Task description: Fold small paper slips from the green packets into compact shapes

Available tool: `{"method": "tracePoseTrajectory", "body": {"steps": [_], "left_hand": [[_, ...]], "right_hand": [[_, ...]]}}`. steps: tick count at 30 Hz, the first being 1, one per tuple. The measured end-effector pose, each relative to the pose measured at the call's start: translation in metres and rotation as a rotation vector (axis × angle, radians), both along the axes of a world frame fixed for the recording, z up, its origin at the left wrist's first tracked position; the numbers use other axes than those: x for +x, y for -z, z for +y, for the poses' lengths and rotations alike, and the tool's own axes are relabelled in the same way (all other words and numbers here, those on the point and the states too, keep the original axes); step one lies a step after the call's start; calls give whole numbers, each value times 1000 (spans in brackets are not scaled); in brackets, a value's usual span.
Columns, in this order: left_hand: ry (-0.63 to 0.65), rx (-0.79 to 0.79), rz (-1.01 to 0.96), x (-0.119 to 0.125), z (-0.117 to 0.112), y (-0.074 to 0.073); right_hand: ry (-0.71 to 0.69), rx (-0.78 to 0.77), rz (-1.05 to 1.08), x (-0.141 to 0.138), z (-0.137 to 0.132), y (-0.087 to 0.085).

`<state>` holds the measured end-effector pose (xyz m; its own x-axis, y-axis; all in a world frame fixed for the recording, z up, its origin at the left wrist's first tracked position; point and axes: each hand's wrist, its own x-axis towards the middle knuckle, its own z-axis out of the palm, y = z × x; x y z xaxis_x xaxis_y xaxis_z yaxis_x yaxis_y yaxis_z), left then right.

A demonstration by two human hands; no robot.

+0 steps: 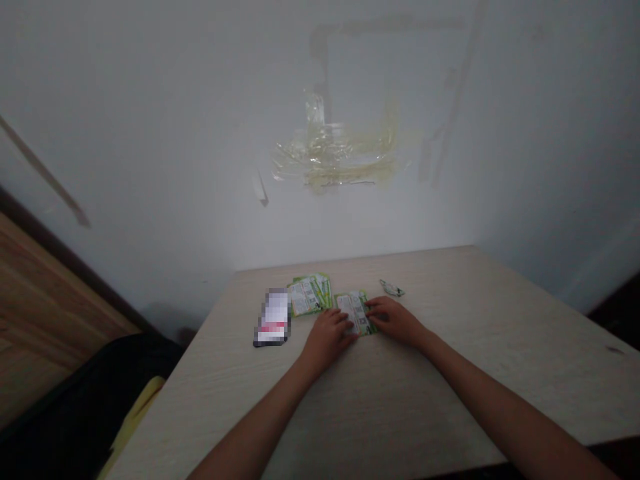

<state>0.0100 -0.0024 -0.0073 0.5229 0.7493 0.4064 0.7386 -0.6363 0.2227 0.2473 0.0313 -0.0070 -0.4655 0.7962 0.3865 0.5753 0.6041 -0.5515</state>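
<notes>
A green and white packet [355, 312] lies flat on the pale wooden table [450, 373]. My left hand [327, 337] rests on its left edge, fingers curled onto it. My right hand [395, 319] presses on its right edge, fingers lying over the packet. Both hands hold the packet against the tabletop. A small stack of similar green packets [310, 293] lies just behind and to the left, apart from my hands. A small torn scrap of green wrapper [391, 288] lies behind my right hand.
A phone [273, 317] lies to the left of the packets. A white wall with old tape residue [335, 153] rises right behind the table. A dark bag [85, 407] and something yellow [135, 410] sit at the table's left, beside wooden panelling [45, 313].
</notes>
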Motion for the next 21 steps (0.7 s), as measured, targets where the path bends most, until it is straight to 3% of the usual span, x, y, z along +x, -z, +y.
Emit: {"method": "tracePoseTrajectory", "body": {"steps": [9, 21], "left_hand": [[2, -82, 73, -4, -4, -10], [-21, -87, 60, -6, -4, -9]], "right_hand": [[-69, 25, -37, 5, 1, -3], [-158, -33, -116, 10, 1, -10]]}}
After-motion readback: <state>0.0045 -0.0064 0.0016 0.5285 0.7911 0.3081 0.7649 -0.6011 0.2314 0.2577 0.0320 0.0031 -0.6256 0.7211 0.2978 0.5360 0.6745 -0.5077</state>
